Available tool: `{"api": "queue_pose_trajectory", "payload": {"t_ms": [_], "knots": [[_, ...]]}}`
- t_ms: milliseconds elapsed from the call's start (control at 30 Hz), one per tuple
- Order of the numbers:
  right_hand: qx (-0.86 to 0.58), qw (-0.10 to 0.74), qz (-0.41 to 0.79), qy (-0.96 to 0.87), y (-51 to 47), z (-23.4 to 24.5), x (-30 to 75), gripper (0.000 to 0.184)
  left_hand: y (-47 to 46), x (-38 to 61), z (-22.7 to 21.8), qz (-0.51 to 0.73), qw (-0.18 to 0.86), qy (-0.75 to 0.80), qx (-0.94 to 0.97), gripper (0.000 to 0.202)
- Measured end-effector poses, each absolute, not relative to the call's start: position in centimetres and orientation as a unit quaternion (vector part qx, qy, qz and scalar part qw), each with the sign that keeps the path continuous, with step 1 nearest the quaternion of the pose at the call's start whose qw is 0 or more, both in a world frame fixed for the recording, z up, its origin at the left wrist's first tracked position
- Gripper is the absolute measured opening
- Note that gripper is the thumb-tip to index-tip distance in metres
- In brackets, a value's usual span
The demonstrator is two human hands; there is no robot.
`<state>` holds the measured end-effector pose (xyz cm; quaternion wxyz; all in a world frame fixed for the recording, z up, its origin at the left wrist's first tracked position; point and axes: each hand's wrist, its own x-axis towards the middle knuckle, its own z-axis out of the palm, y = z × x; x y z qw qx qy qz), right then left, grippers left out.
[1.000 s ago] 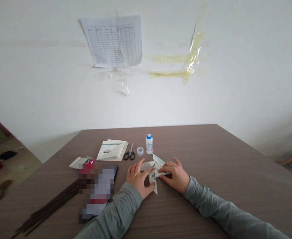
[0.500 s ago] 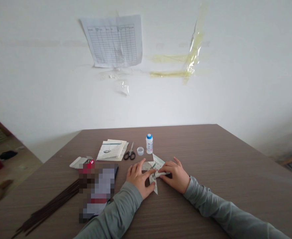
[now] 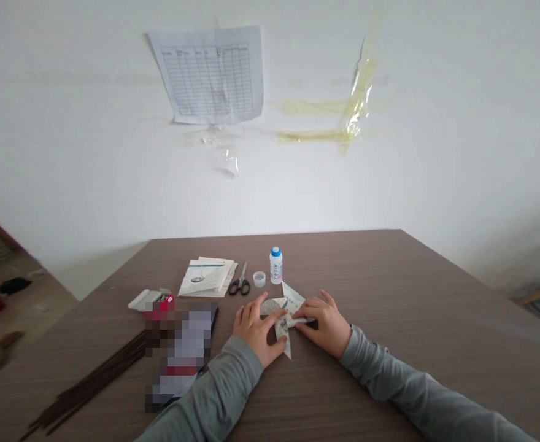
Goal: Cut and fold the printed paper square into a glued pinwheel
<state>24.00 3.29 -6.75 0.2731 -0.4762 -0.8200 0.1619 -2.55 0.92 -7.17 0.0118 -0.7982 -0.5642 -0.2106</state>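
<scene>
A folded piece of printed paper with pointed flaps (image 3: 285, 316) lies on the brown table (image 3: 389, 294) in front of me. My left hand (image 3: 256, 328) rests on its left side, fingers pressing down on the paper. My right hand (image 3: 324, 322) presses on its right side, fingertips pinched on a fold near the middle. Both sleeves are grey.
Behind the paper stand a small white bottle with a blue cap (image 3: 276, 265) and a clear cap (image 3: 259, 279). Black-handled scissors (image 3: 240, 283) and a stack of printed sheets (image 3: 208, 276) lie to the left. Dark thin sticks (image 3: 90, 387) and a small box (image 3: 153, 299) lie at the left front.
</scene>
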Motion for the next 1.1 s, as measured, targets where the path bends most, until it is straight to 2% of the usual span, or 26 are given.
{"api": "queue_pose_trajectory", "payload": {"t_ms": [767,1100], "knots": [[-0.479,0.276,0.169,-0.816,3.22,-6.61,24.01,0.011,1.02,-2.52,-7.13,-0.203,0.0,-0.565,-0.8,0.055],[-0.481,0.262,0.177,-0.818,3.28,-6.51,23.9,0.013,1.07,-2.71,-7.74,-0.221,0.019,-0.559,-0.799,0.066]]}}
